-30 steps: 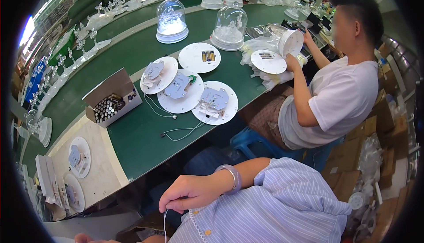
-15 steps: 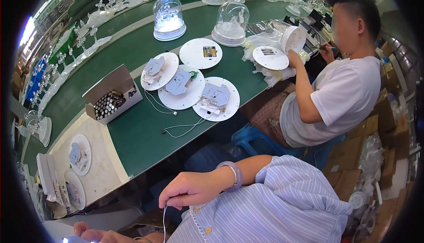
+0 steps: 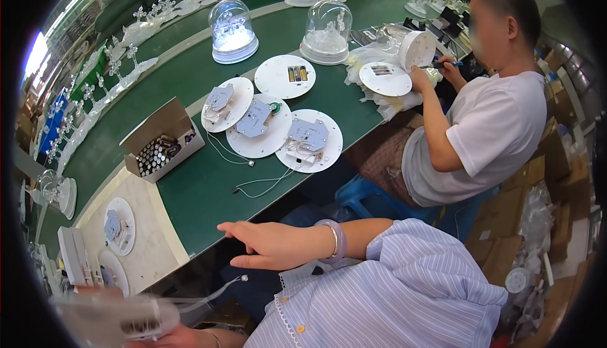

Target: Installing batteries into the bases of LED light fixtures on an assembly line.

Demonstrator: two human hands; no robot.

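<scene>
My right hand (image 3: 269, 245), with a lilac bangle on its wrist, is held over the table's near edge. Its fingers stretch left, the thumb stands apart, and nothing is in it. Low on the left, my left hand (image 3: 180, 336) grips a white round base (image 3: 117, 315), smeared by motion; a dark patch shows on its face. From the base a pale wire runs right and ends in a small white connector (image 3: 243, 278) below my right hand. White discs with grey circuit boards (image 3: 310, 134) and loose wires lie on the green table.
An open carton of batteries (image 3: 161, 149) stands left of the discs. Behind are a lit glass dome (image 3: 232, 31) and an unlit dome (image 3: 325, 35). A seated co-worker (image 3: 487, 114) holds a white base at the right. More discs (image 3: 120, 226) lie at the left on a pale board.
My right hand has let go of the thin wire, opened and moved slightly up and left. My left hand has brought the white base up into view. The view has shifted slightly.
</scene>
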